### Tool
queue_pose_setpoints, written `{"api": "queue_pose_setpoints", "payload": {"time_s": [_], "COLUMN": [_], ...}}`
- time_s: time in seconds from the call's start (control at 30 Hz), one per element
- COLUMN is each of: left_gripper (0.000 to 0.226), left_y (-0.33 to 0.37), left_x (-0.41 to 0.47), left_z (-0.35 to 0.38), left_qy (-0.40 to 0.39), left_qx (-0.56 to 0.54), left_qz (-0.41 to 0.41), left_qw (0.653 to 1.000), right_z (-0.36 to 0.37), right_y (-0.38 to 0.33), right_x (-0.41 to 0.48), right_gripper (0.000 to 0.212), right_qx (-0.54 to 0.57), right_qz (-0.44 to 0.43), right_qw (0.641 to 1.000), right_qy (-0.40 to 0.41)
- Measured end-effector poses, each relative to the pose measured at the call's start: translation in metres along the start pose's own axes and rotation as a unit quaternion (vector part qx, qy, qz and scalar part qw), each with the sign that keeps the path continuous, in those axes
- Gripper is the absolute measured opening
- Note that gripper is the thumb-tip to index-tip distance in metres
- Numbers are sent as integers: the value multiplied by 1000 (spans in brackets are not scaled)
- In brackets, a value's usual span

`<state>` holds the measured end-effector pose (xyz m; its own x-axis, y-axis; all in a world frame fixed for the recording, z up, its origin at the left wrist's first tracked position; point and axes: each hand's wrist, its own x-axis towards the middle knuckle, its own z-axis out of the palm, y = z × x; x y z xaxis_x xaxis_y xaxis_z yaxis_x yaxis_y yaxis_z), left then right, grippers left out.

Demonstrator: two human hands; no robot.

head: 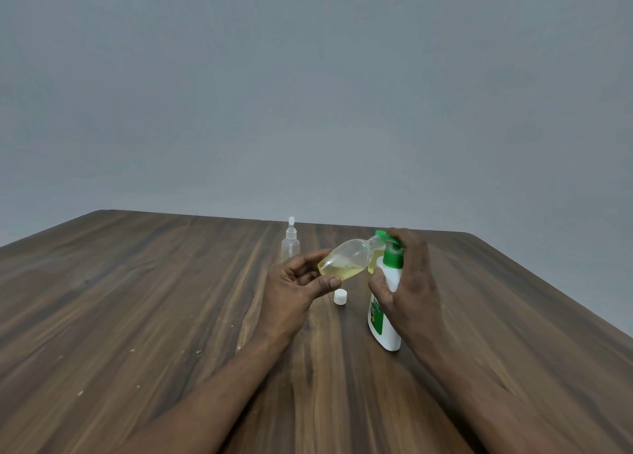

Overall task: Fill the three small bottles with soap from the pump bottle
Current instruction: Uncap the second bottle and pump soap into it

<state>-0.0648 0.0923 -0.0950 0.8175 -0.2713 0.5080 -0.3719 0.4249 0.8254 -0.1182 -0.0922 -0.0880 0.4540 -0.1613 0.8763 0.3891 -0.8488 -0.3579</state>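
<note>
In the head view the pump bottle (385, 316) stands upright on the table (171, 299), and everything turns on how the small bottle (346, 260) meets its green spout (379, 233). The small bottle lies tilted just left of the pump bottle, base low in the left hand (298, 282), its long axis rising to the right so the open neck sits right at the spout tip. The left hand holds it by the base end, fingers and thumb curled round it; yellow soap pools in its lower part, perhaps half full by my reading. The right hand (411, 282) wraps the pump bottle from the right, fingers curled over the pump head and thumb against the white body, so it is the hand placed to press. The next press, I judge, needs neck and spout kept in line, or soap will run down the outside. A white cap (340, 296) lies on the table just left of the pump bottle, below the held bottle and apart from both hands. A clear spray bottle (290, 244) stands upright farther left and behind, looking empty. A yellow patch (374, 263) just behind the pump bottle may be another filled bottle; too hidden to tell
</note>
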Motion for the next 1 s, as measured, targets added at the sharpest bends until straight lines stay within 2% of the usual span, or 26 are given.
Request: {"api": "queue_pose_setpoints", "payload": {"time_s": [0.73, 1.0], "left_gripper": [46, 46], "left_y": [1, 0], "left_x": [0, -1], "left_z": [0, 0], "left_qy": [-1, 0], "left_qx": [-7, -5], "left_qz": [-4, -3], "left_qw": [1000, 1000], "right_z": [0, 1], "right_y": [1, 0], "right_x": [-1, 0], "right_gripper": [64, 57], "right_qx": [-2, -1], "right_qz": [-8, 0], "right_qw": [1000, 1000], "right_qy": [3, 0]}}
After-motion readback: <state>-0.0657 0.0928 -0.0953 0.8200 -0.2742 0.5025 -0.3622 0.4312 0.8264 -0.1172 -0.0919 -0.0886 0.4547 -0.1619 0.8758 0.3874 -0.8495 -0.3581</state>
